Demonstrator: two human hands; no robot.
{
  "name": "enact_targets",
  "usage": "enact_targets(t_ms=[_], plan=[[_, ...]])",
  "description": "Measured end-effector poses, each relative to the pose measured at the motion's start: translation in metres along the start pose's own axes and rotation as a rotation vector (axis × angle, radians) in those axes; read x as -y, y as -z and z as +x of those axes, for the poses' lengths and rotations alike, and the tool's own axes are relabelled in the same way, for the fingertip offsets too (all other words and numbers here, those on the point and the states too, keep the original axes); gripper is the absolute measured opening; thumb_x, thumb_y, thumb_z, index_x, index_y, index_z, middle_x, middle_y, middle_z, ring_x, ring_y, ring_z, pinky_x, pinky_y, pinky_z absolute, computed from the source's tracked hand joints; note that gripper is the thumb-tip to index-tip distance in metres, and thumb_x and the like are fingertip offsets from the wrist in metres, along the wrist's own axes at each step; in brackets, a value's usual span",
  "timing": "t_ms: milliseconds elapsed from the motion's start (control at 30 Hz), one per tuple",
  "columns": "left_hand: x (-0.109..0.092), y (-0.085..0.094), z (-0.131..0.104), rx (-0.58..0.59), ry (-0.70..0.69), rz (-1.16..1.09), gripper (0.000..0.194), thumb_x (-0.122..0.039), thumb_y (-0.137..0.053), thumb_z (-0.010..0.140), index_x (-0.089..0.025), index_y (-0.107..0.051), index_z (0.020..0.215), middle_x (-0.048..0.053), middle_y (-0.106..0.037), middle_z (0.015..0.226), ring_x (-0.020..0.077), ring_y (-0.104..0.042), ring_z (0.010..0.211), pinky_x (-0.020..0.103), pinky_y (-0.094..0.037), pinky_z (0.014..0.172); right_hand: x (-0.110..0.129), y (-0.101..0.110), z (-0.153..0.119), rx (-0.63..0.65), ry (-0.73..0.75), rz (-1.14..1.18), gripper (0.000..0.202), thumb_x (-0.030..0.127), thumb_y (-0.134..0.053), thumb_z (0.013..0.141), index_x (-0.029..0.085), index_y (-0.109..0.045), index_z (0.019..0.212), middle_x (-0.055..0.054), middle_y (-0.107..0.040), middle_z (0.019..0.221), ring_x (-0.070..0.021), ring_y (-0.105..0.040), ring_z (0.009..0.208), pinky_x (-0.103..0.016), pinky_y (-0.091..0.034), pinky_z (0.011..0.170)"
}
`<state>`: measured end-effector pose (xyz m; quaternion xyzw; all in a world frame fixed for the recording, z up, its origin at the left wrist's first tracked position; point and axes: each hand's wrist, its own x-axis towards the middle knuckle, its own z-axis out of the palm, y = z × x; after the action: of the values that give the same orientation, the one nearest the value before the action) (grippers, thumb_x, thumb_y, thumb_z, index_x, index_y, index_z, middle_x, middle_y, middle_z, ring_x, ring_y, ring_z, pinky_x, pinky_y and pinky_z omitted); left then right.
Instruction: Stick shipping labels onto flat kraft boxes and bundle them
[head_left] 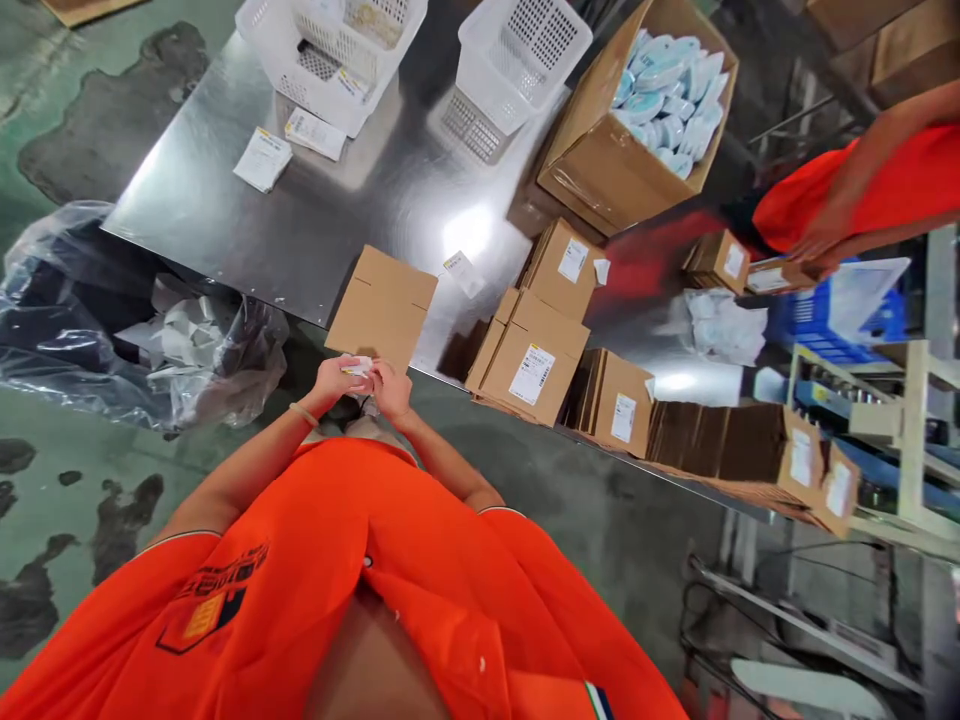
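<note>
My left hand (334, 380) and my right hand (391, 388) meet at the table's front edge. Between their pinched fingers is a small white label (359, 367) with a bit of yellow on it. Just beyond the fingers lies a flat cardboard carton (384, 305), bare brown on top, its near edge partly hidden by my hands. To the right of that carton, a single white printed label (463, 273) rests on the metal table (225, 215).
White baskets (491, 75) and label stacks (262, 160) stand at the back. Labelled flat cartons (532, 345) line the right edge. An open box (622, 165) holds round pale-blue items. A lined bin (225, 370) with paper scraps is at left. A co-worker's hand (821, 235) touches cartons.
</note>
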<state>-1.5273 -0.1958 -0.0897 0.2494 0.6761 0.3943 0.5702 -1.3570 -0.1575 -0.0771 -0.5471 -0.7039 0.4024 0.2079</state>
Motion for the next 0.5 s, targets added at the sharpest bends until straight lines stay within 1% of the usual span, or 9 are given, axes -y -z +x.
enact_targets(t_ms=[67,100,200,267,300,333,400,467,500], plan=[[0.003,0.002,-0.002,0.074,0.061,0.006,0.050,-0.032,-0.103,0.041,-0.012,-0.083,0.082,0.008,-0.080,0.075,0.0293,-0.076,0.077,0.041,-0.063,0.077,-0.002,0.011,0.023,-0.077,-0.001,-0.042,0.014,0.020,-0.063,0.099,0.024,-0.069,0.086,-0.010,-0.071,0.133,-0.0239,-0.068,0.123,-0.037,-0.056,0.105],[0.006,0.003,-0.004,0.120,0.099,0.000,0.051,-0.034,-0.105,0.038,-0.012,-0.083,0.079,0.009,-0.081,0.076,0.0305,-0.076,0.078,0.042,-0.063,0.078,-0.004,0.017,0.041,-0.128,-0.007,-0.052,0.014,0.019,-0.061,0.099,0.023,-0.068,0.087,-0.011,-0.068,0.134,-0.0244,-0.065,0.126,-0.038,-0.055,0.107],[0.017,0.004,-0.006,0.221,0.203,-0.065,0.062,-0.044,-0.108,0.030,-0.013,-0.084,0.078,0.013,-0.083,0.084,0.0340,-0.078,0.087,0.044,-0.063,0.085,-0.010,0.031,0.104,-0.230,-0.059,-0.086,0.013,0.019,-0.059,0.099,0.021,-0.066,0.088,-0.013,-0.064,0.126,-0.0258,-0.060,0.125,-0.041,-0.053,0.110],[0.029,0.007,-0.006,0.202,0.229,-0.076,0.068,-0.051,-0.107,0.027,-0.013,-0.084,0.077,0.014,-0.083,0.086,0.0351,-0.077,0.090,0.043,-0.062,0.086,-0.013,0.034,0.139,-0.219,-0.115,-0.119,0.010,0.018,-0.061,0.097,0.020,-0.068,0.089,-0.014,-0.063,0.121,-0.0269,-0.058,0.123,-0.042,-0.052,0.111],[0.035,0.010,-0.006,0.171,0.224,-0.046,0.068,-0.054,-0.107,0.026,-0.013,-0.083,0.075,0.014,-0.083,0.084,0.0347,-0.077,0.089,0.043,-0.061,0.085,-0.014,0.033,0.150,-0.207,-0.141,-0.138,0.009,0.018,-0.062,0.096,0.019,-0.070,0.092,-0.015,-0.063,0.122,-0.0279,-0.058,0.124,-0.044,-0.051,0.112],[0.043,0.015,-0.008,0.141,0.216,0.001,0.068,-0.057,-0.106,0.026,-0.014,-0.081,0.072,0.013,-0.081,0.080,0.0339,-0.076,0.086,0.041,-0.060,0.082,-0.013,0.030,0.156,-0.207,-0.164,-0.159,0.010,0.017,-0.062,0.095,0.018,-0.072,0.098,-0.016,-0.063,0.127,-0.0294,-0.057,0.128,-0.046,-0.050,0.114],[0.057,0.029,-0.014,0.100,0.205,0.104,0.065,-0.062,-0.104,0.030,-0.015,-0.077,0.065,0.011,-0.077,0.070,0.0321,-0.073,0.079,0.039,-0.058,0.076,-0.009,0.020,0.154,-0.255,-0.203,-0.220,0.029,0.018,-0.063,0.096,0.016,-0.072,0.124,-0.021,-0.058,0.147,-0.0336,-0.051,0.141,-0.053,-0.046,0.119],[0.068,0.046,-0.023,0.073,0.197,0.160,0.062,-0.071,-0.099,0.041,-0.017,-0.073,0.059,0.008,-0.069,0.060,0.0313,-0.070,0.075,0.038,-0.055,0.070,-0.003,0.006,0.139,-0.291,-0.181,-0.303,0.053,0.020,-0.062,0.099,0.014,-0.059,0.152,-0.025,-0.043,0.168,-0.0369,-0.040,0.156,-0.058,-0.039,0.125],[0.070,0.053,-0.027,0.060,0.181,0.166,0.062,-0.075,-0.094,0.048,-0.018,-0.072,0.059,0.008,-0.067,0.058,0.0317,-0.070,0.076,0.037,-0.055,0.069,0.001,-0.002,0.130,-0.266,-0.133,-0.343,0.061,0.023,-0.061,0.101,0.013,-0.051,0.161,-0.026,-0.036,0.174,-0.0371,-0.034,0.162,-0.059,-0.036,0.128]])
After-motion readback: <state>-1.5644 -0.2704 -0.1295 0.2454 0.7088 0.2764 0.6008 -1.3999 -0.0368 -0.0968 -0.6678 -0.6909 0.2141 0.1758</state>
